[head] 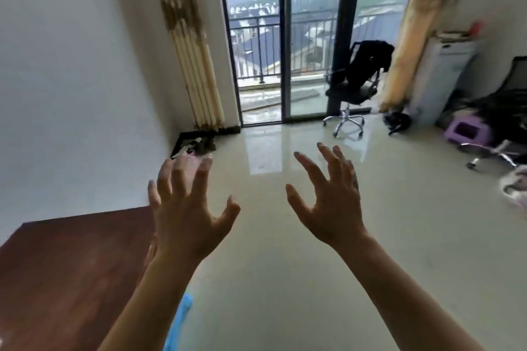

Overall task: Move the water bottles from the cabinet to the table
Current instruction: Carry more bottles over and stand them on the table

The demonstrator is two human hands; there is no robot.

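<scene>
Both hands empty: left hand (188, 208) and right hand (330, 202) raised, fingers spread wide. Dark reddish-brown wooden tabletop (71, 271) sits just left of the left hand. No bottles or cabinet visible. Probably between carries; next: locate cabinet.

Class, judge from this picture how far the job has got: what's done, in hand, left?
Done: nothing visible; the part of the brown wooden surface in view carries no bottle. In hand: nothing; left hand and right hand are spread open, empty. Left: no bottle or cabinet shows, so probably the whole job.
</scene>
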